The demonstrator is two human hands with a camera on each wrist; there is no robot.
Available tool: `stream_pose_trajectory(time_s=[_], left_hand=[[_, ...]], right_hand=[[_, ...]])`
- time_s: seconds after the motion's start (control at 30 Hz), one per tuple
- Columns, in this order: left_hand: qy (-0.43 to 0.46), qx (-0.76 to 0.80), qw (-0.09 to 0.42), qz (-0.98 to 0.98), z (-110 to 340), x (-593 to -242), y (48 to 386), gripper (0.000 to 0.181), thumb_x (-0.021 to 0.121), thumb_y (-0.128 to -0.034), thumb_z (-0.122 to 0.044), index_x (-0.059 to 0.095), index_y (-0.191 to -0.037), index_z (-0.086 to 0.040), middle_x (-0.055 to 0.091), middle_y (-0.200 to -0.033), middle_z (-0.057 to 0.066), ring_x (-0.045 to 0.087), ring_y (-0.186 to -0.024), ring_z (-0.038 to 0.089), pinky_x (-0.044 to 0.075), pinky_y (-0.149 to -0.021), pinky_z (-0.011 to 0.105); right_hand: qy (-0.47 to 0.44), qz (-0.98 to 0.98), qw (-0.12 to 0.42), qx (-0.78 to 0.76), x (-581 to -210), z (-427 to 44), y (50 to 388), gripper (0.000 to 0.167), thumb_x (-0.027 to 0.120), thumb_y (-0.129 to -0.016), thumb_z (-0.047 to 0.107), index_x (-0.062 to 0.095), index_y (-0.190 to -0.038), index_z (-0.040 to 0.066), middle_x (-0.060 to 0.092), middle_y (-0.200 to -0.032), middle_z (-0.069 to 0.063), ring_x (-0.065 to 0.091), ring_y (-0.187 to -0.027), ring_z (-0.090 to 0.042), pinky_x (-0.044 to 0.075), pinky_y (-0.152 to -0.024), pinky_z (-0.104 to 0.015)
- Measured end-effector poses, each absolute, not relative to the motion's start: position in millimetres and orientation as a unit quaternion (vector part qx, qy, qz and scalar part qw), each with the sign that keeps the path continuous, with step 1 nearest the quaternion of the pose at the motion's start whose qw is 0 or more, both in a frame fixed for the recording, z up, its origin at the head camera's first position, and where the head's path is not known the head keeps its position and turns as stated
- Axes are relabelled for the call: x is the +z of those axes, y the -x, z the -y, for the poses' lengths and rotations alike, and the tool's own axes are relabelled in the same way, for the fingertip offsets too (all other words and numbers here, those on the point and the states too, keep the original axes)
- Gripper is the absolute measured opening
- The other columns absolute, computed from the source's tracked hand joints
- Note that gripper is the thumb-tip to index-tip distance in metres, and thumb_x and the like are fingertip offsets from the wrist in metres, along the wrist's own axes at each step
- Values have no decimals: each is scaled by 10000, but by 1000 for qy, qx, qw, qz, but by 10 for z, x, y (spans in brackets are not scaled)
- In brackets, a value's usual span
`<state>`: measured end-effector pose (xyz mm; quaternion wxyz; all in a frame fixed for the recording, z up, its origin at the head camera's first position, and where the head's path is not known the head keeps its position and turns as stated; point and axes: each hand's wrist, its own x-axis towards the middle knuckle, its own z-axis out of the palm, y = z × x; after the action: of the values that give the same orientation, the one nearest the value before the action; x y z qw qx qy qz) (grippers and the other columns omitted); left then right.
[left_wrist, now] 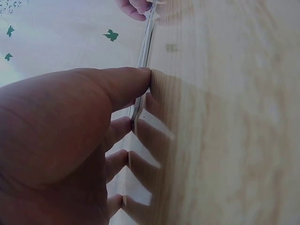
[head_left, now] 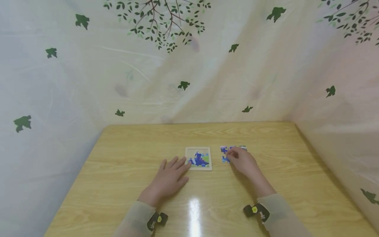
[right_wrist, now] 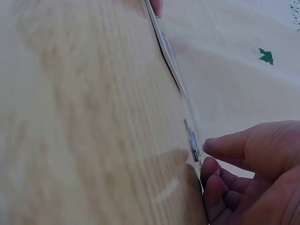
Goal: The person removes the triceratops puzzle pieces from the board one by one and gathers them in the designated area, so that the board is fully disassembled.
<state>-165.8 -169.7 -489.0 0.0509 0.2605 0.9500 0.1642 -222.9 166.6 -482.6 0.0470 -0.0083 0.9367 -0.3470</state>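
Note:
A small square puzzle board (head_left: 198, 169) with a pale frame lies on the table, partly filled with a blue dinosaur picture. My left hand (head_left: 168, 179) rests with spread, straight fingers, its fingertips at the board's left edge. Loose blue jigsaw pieces (head_left: 223, 149) lie right of the board. Over them is my right hand (head_left: 243, 161), fingers bent and thumb near the index finger. In the right wrist view, a gap shows between the thumb (right_wrist: 225, 146) and index fingertip, close beside the pieces (right_wrist: 192, 141). Whether a piece is gripped is unclear; the hand partly covers them.
The wooden table (head_left: 133, 141) reaches back to a pale curtain (head_left: 148, 98) printed with leaves and branches. More curtain hangs along the left and right sides. A bright light reflection lies on the tabletop between the forearms.

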Motion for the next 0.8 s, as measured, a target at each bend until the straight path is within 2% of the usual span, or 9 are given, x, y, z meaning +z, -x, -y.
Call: stream_pose_trajectory(time_s=[0.1, 0.23, 0.37, 0.5, 0.8], left_hand=[[-261, 160, 52, -951, 1692, -4889, 1659, 583, 554, -1158, -398, 456, -1702, -210, 325, -1791, 94, 238, -1654, 437, 77, -1306, 740], [-260, 157, 50, -951, 1688, -4898, 1666, 579, 559, -1157, -391, 461, -1699, -210, 330, -1788, 95, 242, -1652, 443, 84, -1305, 741], [-263, 157, 48, -951, 1695, -4918, 1675, 580, 556, -1157, -390, 458, -1701, -212, 333, -1788, 95, 241, -1652, 444, 84, -1305, 742], [-265, 156, 46, -950, 1709, -4935, 1684, 585, 554, -1157, -390, 451, -1705, -215, 337, -1787, 91, 241, -1653, 440, 86, -1306, 742], [-268, 161, 46, -949, 1739, -4919, 1717, 593, 558, -1154, -408, 453, -1704, -213, 337, -1787, 96, 246, -1650, 443, 79, -1301, 751]], right_hand=[[6, -933, 42, -358, -4801, -1668, 2210, 214, 672, -1122, 229, 739, -1267, 86, 735, -1137, -110, 681, -1104, -332, 589, -939, -530], [1, -931, 29, -364, -4743, -1648, 2189, 243, 682, -1116, 242, 734, -1293, 83, 710, -1111, -97, 662, -1007, -291, 585, -785, -416], [16, -930, 8, -368, -4682, -1586, 2188, 234, 711, -1097, 194, 740, -1289, 64, 692, -1056, -78, 658, -949, -260, 549, -697, -347], [48, -926, -7, -374, -4647, -1480, 2219, 230, 740, -1072, 145, 748, -1273, 32, 695, -1027, -73, 669, -964, -263, 563, -741, -370], [85, -912, 3, -402, -4653, -1181, 2336, 279, 757, -1063, 130, 745, -1329, 49, 712, -1060, -52, 690, -1023, -257, 606, -876, -431]])
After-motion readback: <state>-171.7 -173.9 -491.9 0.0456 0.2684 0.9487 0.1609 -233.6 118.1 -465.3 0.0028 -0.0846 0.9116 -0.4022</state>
